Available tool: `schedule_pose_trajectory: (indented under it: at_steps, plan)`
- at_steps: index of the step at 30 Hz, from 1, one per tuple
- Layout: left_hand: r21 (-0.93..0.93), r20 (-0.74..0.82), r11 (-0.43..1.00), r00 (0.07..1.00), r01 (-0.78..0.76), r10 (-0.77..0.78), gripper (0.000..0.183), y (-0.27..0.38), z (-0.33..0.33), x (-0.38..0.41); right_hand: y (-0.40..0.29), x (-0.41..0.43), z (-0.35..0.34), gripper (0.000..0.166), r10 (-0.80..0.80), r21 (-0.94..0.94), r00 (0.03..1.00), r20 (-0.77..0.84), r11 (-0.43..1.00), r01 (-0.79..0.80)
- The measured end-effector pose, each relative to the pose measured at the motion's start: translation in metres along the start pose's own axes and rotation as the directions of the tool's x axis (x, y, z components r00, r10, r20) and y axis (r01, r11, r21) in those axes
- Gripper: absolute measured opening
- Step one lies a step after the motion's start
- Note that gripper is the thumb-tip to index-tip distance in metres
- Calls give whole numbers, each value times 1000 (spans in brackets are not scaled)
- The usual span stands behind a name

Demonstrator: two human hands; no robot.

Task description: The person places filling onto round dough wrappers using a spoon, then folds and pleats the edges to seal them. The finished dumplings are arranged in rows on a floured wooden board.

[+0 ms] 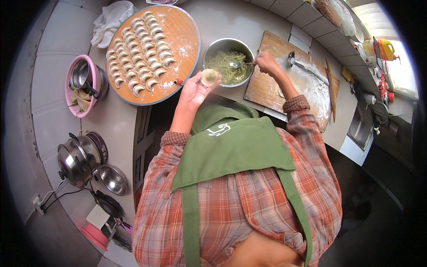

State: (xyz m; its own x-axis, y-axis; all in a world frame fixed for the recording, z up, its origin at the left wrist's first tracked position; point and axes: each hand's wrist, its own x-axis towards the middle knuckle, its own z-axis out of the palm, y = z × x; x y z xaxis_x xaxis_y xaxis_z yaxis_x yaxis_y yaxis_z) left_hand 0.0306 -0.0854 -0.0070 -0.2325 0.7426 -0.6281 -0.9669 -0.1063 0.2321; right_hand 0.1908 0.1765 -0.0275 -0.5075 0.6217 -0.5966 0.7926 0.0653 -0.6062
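Observation:
On the palm and fingers of my left hand (193,91) rests a round dough wrapper (209,77), with a faint greenish patch at its middle. My right hand (266,62) grips the handle of a metal spoon (235,64), whose bowl sits in the pale green chopped filling (222,66). That filling lies in a stainless steel bowl (207,46) between my hands. Left of my left hand, rows of folded dumplings (143,55) cover much of a floured round board (185,33). Under my right forearm, another dough wrapper (279,90) lies partly hidden on the wooden cutting board (263,85).
Flour (317,96) and a wooden rolling pin (331,90) lie at the cutting board's right. A pink basin (68,95) holding a saucepan (80,74) stands far left. Below it are a lidded steel pot (75,165) and a metal bowl (113,180). A sink (362,125) is at right.

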Motion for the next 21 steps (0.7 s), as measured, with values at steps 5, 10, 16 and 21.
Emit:
schedule_pose_trajectory:
  at_steps: [5, 10, 16, 21]
  plan:
    - [-13, 2, 1000, 1000, 13, -13, 30, -1, -1, 1, 18, -18, -24, 18, -347, -291, 935, -71, 904, 313]
    - [-2, 9, 1000, 1000, -8, 8, 31, -1, 14, -5, -12, -103, -16, 15, -604, -190, 722, -337, 795, 576]
    - [58, 53, 998, 999, -2, -1, 34, -2, 28, -4, -22, -136, -15, 29, -825, -244, 472, -310, 549, 799]
    - [111, 80, 994, 997, 7, -16, 34, -8, 40, -6, -28, -140, -14, 27, -882, -388, 411, -229, 470, 793]
